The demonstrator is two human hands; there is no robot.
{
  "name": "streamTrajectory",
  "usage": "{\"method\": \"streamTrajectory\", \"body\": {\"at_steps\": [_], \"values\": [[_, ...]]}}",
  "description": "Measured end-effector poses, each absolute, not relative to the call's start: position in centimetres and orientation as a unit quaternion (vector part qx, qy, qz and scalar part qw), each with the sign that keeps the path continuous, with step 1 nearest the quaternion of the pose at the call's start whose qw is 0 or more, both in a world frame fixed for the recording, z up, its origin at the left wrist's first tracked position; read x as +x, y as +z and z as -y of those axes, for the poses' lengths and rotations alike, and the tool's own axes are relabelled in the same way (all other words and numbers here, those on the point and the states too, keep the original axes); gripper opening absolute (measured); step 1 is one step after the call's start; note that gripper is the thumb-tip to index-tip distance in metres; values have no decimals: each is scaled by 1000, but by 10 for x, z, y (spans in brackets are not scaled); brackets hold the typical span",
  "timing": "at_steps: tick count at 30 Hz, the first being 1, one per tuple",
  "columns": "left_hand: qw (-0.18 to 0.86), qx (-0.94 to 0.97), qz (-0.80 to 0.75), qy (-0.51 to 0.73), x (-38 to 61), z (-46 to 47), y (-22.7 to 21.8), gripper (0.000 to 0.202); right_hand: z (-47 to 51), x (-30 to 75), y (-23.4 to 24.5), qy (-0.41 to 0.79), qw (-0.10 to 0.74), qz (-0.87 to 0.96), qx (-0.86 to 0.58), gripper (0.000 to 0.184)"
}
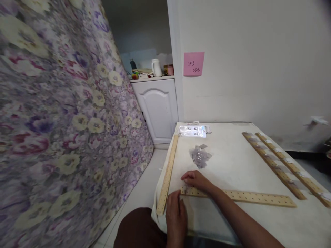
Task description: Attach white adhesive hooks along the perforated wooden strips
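A long perforated wooden strip (248, 197) lies across the near part of a white table (232, 165). My right hand (196, 181) rests on the strip's left end with its fingers curled over it. My left hand (176, 213) is closed just left of that end, fingertips at the strip; what they pinch is too small to see. A small pile of clear plastic bags with metal parts (200, 155) lies a little beyond my right hand.
Another perforated strip (168, 174) runs along the table's left edge. Two more strips with fittings (281, 167) lie at the right. A blister pack (192, 131) sits at the far edge. A floral mattress (64, 120) leans at left; a white cabinet (157, 110) stands behind.
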State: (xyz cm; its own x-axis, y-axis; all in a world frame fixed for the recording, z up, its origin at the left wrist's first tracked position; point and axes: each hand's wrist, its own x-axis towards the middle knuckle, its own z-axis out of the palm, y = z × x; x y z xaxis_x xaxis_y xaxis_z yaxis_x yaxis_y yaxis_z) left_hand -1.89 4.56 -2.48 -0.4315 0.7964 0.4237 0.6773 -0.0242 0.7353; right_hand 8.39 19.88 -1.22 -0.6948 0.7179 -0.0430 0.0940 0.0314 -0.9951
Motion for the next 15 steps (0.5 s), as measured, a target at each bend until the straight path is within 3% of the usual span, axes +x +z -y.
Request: {"method": "streamTrajectory", "body": {"at_steps": [15], "values": [[56,583,-694,420,-17,-38,-34,42,-195,79,-14,532,262,729,-341,24]]}}
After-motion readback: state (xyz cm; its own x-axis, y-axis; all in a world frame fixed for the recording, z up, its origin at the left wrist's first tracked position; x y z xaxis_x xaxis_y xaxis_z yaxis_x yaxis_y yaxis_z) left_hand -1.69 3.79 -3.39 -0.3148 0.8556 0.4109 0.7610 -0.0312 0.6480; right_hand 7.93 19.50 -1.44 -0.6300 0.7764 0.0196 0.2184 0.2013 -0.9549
